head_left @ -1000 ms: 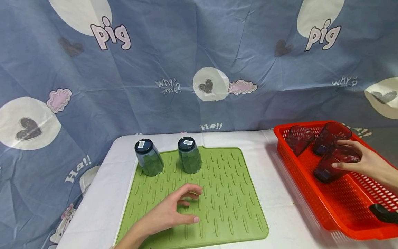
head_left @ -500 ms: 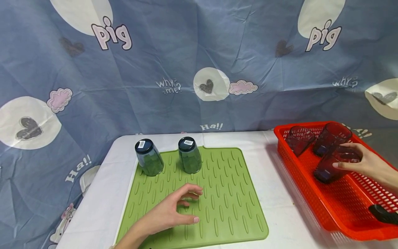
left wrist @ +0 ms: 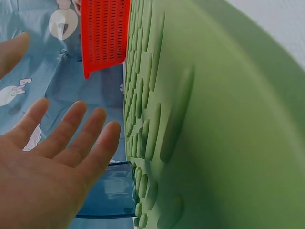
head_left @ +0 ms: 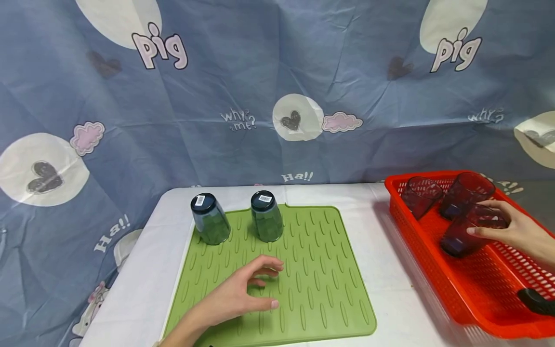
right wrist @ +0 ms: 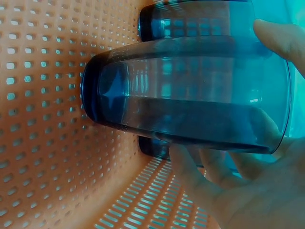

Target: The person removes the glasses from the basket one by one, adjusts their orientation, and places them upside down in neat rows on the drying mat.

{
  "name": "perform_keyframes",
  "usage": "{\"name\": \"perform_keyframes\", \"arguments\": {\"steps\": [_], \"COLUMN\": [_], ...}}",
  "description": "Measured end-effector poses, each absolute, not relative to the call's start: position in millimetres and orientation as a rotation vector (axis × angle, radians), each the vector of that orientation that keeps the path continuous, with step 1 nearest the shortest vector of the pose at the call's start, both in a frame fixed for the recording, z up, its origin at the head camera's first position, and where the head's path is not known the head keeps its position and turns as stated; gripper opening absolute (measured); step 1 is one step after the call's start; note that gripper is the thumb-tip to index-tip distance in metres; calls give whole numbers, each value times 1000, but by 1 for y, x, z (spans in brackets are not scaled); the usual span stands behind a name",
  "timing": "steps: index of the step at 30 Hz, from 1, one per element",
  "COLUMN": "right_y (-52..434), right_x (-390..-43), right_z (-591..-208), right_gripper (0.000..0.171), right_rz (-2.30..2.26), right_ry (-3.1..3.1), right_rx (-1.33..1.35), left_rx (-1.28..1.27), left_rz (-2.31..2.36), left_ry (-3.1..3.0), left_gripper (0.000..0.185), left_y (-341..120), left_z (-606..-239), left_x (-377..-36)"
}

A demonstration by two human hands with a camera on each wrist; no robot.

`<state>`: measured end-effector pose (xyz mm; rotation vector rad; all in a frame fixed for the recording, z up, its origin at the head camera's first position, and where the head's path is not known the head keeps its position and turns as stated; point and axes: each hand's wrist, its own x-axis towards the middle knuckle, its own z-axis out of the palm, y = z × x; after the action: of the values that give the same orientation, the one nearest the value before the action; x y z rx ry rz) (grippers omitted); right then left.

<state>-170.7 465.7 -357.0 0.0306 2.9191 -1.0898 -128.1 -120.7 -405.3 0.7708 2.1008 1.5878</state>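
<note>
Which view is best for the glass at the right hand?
Right wrist: the glass spans the frame's middle, base to rim. Head shows it smaller and tilted in the red basket, partly covered by the right hand. I can't make it out in left wrist.

right hand (right wrist: pixel 255 191) cropped in wrist view, red basket (head_left: pixel 427 262) in head view

The basket (head_left: pixel 490 274) is red (the mat (head_left: pixel 321 270), dashed green).
</note>
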Motion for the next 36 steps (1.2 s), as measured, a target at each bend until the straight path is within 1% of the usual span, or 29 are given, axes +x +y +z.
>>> {"name": "perform_keyframes", "arguments": {"steps": [5, 11, 18, 23, 26, 28, 36], "right_y": [467, 468, 464, 463, 463, 461, 452], "right_x": [-172, -174, -169, -171, -172, -173, -170], "right_z": [-358, -359, -356, -357, -358, -357, -345], "right_gripper": [80, 70, 81, 75, 76, 81, 84], "right_rz": [-1125, -1188, -1053, -1075, -1065, -1029, -958], "right_ry": [2923, 2940, 3036, 3064, 3078, 3089, 3126], "right_rx": [15, 1, 64, 55, 67, 82, 121], "left_rx": [781, 795, 776, 774, 780, 779, 767], "left_rz": [1621, 1656, 1666, 1666, 1672, 1673, 1668], "left_ry": [2094, 2084, 2062, 2061, 2058, 2056, 2053], "left_gripper": [57, 56, 56, 56, 56, 56, 55], "left_y": [-121, -122, -122, -123, -123, -124, -125], "left_z": [-406, -406, -405, -405, -405, -405, -405], "left_x": [-129, -130, -131, -131, -132, -132, -132]}}
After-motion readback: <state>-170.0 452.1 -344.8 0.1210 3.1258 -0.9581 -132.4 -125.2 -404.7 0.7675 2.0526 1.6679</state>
